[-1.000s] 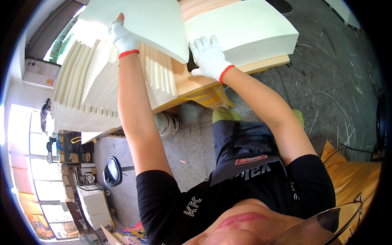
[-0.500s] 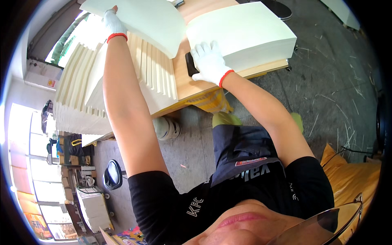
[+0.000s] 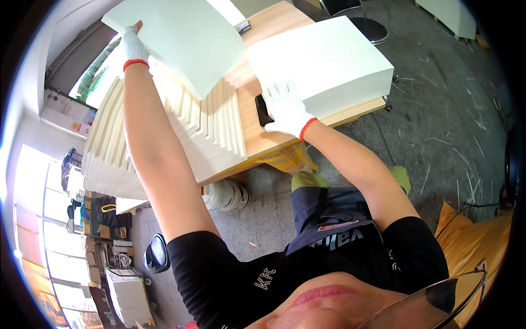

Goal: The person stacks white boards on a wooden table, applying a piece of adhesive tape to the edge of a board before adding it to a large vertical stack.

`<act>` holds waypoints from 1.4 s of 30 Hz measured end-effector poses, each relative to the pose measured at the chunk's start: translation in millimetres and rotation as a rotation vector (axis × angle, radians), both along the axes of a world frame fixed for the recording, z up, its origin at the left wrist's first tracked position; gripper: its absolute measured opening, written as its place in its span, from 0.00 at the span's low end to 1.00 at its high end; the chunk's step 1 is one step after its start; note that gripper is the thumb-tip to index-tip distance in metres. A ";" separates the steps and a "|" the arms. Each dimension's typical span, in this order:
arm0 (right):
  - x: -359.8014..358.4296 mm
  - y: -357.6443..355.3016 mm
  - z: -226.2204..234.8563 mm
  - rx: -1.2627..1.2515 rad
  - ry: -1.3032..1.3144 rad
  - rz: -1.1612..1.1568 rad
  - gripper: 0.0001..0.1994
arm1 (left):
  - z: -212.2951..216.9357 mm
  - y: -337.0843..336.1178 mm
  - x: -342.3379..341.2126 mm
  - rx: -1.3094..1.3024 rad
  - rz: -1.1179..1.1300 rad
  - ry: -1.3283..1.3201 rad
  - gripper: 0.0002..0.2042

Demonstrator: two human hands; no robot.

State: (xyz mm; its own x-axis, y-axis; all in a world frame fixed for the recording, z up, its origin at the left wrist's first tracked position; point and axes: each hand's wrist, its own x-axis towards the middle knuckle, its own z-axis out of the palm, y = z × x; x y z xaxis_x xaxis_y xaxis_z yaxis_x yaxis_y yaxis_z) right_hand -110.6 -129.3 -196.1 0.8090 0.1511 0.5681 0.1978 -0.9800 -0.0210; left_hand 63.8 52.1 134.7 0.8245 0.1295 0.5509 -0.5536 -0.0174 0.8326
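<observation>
My left hand [image 3: 133, 44], in a white knit glove with a red cuff and bare thumb tip, is closed on the left edge of a large white paper sheet [image 3: 181, 38]. The sheet hangs in the air above stepped paper stacks [image 3: 208, 118]; whether it is one sheet or several I cannot tell. Against the near left corner of a thick, squared paper stack [image 3: 334, 60] is my gloved right hand [image 3: 285, 107]. Between its thumb and fingers sits a dark rectangular block [image 3: 263, 111], partly hidden by the palm.
The wooden table [image 3: 253, 137] has yellow wrapping [image 3: 293, 156] below its edge. A small metal object [image 3: 244, 26] lies at the back. Beyond stands a round black stool [image 3: 370, 30]. Paper strips litter the grey floor [image 3: 438, 109]; an orange sack [image 3: 471, 241] is at the right.
The held sheet has swung left and tilted more upright with my left hand. More of the table and the stepped stacks shows. My right hand keeps its place beside the dark block.
</observation>
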 end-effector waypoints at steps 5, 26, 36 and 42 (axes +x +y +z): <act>-0.4 3.6 2.9 -0.027 0.056 0.001 0.43 | 17.7 18.9 -8.7 -0.071 -0.060 -0.014 0.19; -48.2 -54.8 206.6 1.223 -0.482 0.958 0.26 | 3.7 -39.1 -137.0 0.248 -0.564 -0.700 0.31; 56.3 41.2 235.7 1.717 -0.043 1.375 0.25 | -25.9 195.5 -101.2 0.215 -0.102 -0.057 0.23; 102.9 119.1 229.0 1.195 0.426 0.629 0.35 | -39.9 290.0 -97.5 0.468 0.390 0.146 0.16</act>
